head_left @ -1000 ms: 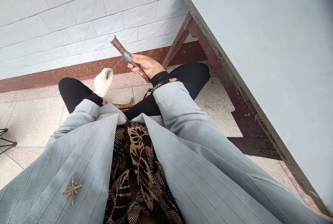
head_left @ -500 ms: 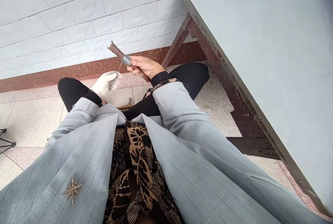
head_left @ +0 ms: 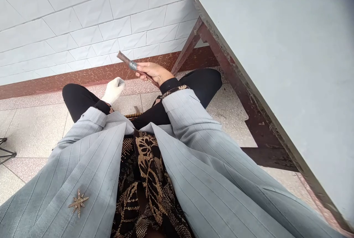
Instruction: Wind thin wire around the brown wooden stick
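Observation:
My right hand (head_left: pixel 152 71), bare, is wrapped round a brown wooden stick (head_left: pixel 122 57). Its far end points up and left, and the near end shows past my palm. Just beyond my fingertips, a band of grey wire (head_left: pixel 132 65) is wound tightly round the stick. To the left and lower, my left hand (head_left: pixel 114 89) wears a white glove and is closed in a fist. A faint thin strand runs from the wound band towards this fist; the part inside the glove is hidden.
A grey-topped table (head_left: pixel 276 64) with dark red legs stands at my right. Ahead is a white tiled wall (head_left: pixel 91 16) with a brown skirting. Between my crossed legs lies a partly hidden object with a gold-toned edge (head_left: pixel 133 115). A black wire frame (head_left: pixel 7 153) reaches in at left.
The stick has swung to a flatter tilt, its far end lower. My gloved hand moved in under the stick, turned, and is now back as a fist slightly right of where it was.

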A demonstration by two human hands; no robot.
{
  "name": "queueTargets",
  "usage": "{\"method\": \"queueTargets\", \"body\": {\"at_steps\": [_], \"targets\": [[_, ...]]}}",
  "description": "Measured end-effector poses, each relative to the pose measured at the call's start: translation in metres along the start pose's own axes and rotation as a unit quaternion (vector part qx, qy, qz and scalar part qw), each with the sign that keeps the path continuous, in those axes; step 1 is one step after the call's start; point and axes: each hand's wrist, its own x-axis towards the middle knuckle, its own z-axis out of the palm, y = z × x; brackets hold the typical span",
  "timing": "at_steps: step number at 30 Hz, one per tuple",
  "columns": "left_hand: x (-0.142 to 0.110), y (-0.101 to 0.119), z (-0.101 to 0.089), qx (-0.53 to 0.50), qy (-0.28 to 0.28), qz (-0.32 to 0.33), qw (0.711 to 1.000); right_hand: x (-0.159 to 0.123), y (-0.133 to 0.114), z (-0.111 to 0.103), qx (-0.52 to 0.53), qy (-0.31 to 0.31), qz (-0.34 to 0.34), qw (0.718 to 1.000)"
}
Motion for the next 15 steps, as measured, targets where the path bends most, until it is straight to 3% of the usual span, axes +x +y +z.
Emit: {"method": "queueTargets", "body": {"at_steps": [4, 8, 12, 15], "targets": [[-0.001, 0.003, -0.004, 0.178, -0.060, 0.060, 0.980, 0.005, 0.004, -0.001, -0.139, 0.042, 0.025, 0.989], [-0.002, 0.011, -0.008, 0.337, -0.114, 0.104, 0.929, 0.006, 0.002, 0.000, -0.349, 0.024, 0.070, 0.934], [0.001, 0.015, -0.012, 0.381, -0.170, 0.174, 0.892, 0.004, -0.002, -0.002, -0.461, -0.096, 0.179, 0.864], [0.008, 0.013, -0.013, 0.329, -0.194, 0.207, 0.901, 0.004, 0.000, -0.007, -0.452, -0.199, 0.217, 0.842]]}}
